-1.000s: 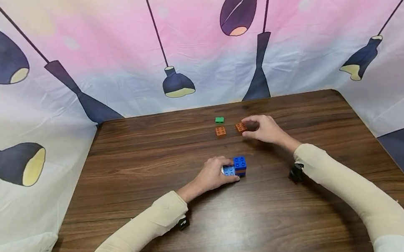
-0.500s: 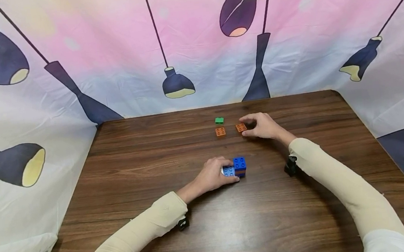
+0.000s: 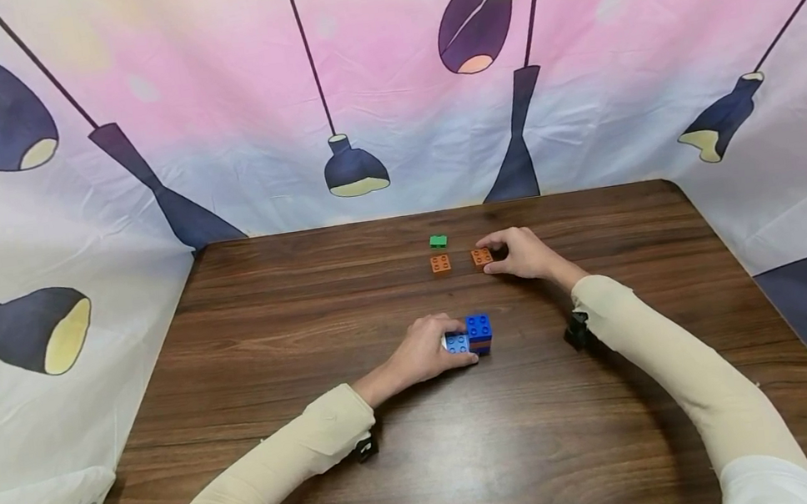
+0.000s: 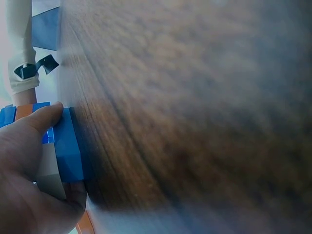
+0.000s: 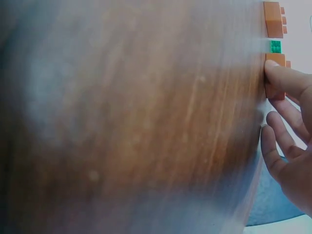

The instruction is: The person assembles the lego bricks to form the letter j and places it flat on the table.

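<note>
My left hand (image 3: 423, 349) grips a block built of joined toy bricks on the table, thumb on the near side and fingers on the far side. It has a lower light-blue part (image 3: 457, 344) and a taller dark-blue stack (image 3: 478, 328) with an orange layer. A pale piece (image 4: 49, 170) shows against the palm in the left wrist view. Farther back, my right hand (image 3: 527, 254) pinches an orange brick (image 3: 481, 257) between thumb and finger; the brick sits on the tabletop, studs up. In the right wrist view the thumb lies on this brick's side (image 5: 275, 90), other fingers loosely bent.
A second orange brick (image 3: 440, 263) lies left of the pinched one, with a small green brick (image 3: 438, 241) just behind it. The wooden table (image 3: 445, 465) ends at a printed cloth backdrop (image 3: 382, 78) behind and at both sides.
My right hand has shifted slightly left, and its thumb and finger now sit around the orange brick. The left hand and its block have stayed in place.
</note>
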Demonstrator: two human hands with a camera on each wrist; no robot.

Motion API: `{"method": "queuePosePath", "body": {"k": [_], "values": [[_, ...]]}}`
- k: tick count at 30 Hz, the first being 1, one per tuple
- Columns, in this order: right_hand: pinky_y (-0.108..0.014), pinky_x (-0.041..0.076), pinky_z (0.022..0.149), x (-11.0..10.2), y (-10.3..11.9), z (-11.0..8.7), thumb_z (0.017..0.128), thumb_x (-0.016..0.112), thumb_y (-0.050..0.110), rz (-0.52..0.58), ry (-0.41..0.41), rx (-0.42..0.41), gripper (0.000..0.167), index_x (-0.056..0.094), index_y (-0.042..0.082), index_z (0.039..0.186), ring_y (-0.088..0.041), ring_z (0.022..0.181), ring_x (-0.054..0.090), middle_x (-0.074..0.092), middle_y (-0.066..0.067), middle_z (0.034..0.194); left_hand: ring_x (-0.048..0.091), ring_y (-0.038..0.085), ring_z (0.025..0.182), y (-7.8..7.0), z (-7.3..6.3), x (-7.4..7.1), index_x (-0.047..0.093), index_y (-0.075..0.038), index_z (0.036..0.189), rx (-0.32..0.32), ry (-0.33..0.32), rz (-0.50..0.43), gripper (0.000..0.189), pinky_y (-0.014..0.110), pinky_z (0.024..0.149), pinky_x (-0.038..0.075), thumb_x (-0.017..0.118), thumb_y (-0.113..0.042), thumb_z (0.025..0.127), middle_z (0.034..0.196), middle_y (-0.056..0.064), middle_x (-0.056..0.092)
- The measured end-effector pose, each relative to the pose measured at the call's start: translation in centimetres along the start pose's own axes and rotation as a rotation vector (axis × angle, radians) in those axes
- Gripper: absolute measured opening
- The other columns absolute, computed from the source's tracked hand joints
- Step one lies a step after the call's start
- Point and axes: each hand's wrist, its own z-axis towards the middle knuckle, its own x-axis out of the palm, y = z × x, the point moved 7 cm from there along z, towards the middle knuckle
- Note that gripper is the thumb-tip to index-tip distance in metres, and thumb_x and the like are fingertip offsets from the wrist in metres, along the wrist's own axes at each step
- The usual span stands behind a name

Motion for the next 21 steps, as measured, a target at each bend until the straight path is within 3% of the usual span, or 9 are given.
{"method": "queuePosePath", "body": {"k": [21], "values": [[-0.053,0.049,0.098,-0.54,0.22,-0.49,0.092,0.079,0.028,0.052,-0.072,-0.009,0.046,0.068,0.011,0.132,-0.032,0.116,0.062,0.069,-0.014,0.127,0.064,0.014,0.092,-0.06,-0.03,0.01,0.072,-0.004,0.123,0.001,-0.003,-0.002,0.048,0.028,0.076,0.052,0.082,-0.036,0.088,0.113,0.009,0.072]]}}
